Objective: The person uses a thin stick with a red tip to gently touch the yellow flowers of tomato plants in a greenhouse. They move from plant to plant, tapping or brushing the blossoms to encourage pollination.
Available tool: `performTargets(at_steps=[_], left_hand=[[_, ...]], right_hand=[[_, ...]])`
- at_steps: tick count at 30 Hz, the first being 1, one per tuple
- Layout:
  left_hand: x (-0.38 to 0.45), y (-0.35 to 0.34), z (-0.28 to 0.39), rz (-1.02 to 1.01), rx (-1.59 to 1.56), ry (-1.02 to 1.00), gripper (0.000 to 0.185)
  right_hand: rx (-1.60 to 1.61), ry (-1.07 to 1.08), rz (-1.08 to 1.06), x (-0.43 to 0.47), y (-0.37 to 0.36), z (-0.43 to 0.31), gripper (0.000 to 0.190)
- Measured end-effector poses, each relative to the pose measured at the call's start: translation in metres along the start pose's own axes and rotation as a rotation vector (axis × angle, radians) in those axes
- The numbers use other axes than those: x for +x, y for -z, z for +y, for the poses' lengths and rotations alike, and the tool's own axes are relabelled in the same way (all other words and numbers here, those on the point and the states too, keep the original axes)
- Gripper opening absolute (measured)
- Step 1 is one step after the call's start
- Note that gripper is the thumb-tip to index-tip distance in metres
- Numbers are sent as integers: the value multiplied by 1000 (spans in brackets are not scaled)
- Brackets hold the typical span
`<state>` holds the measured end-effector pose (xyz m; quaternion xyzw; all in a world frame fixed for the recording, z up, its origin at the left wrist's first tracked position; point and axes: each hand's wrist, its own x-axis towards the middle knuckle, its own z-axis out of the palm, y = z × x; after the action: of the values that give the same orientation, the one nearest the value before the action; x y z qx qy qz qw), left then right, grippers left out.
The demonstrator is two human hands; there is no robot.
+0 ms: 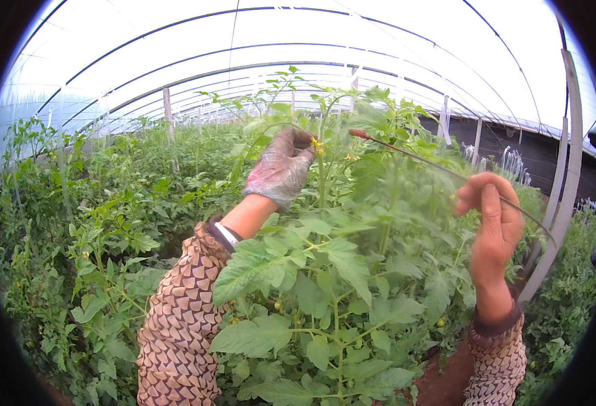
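Observation:
My left hand (pixel 285 165), in a thin, stained glove, has thumb and fingers pinched together at a cluster of yellow tomato flowers (pixel 317 145). The fingers partly cover the flower stalk. In my bare right hand (pixel 495 223) is a thin rod (pixel 419 158), gripped near its rear end between thumb and fingers. Its dark red, swab-like tip (pixel 359 134) points left and stays a short distance right of the flowers, not touching them. Another small group of yellow flowers (pixel 351 156) hangs just below the tip. A leafy tomato plant (pixel 336 325) rises directly in front of me.
Dense tomato plants (pixel 110 289) fill both sides under a plastic-covered greenhouse roof (pixel 298 30) with curved ribs. Slanting posts (pixel 561 203) stand close at my right. A dark wall (pixel 536 157) runs behind them. Bare soil (pixel 442 373) shows low at the right.

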<state>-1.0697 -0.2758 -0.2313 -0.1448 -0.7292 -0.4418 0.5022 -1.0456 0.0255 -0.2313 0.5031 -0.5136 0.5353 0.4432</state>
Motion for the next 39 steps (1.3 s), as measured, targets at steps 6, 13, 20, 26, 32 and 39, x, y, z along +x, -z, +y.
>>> performTargets(at_steps=[6, 13, 20, 26, 32, 39], left_hand=[[-18, -3, 8, -9, 73, 14, 55], [-9, -9, -6, 19, 0, 32, 56], [-26, -7, -26, 85, -135, 47, 59], [-61, 51, 6, 159, -122, 163, 53], [-92, 81, 147, 359, 195, -154, 34], [-130, -73, 231, -382, 534, -96, 28]], right_hand=[[-103, 32, 22, 0, 24, -7, 25], [-161, 33, 6, 1, 32, -21, 26], [16, 22, -58, -5, 40, -36, 28], [248, 60, -14, -11, 79, -43, 34], [208, 19, 78, -23, 135, -14, 36], [253, -67, 128, -38, 196, 37, 36]])
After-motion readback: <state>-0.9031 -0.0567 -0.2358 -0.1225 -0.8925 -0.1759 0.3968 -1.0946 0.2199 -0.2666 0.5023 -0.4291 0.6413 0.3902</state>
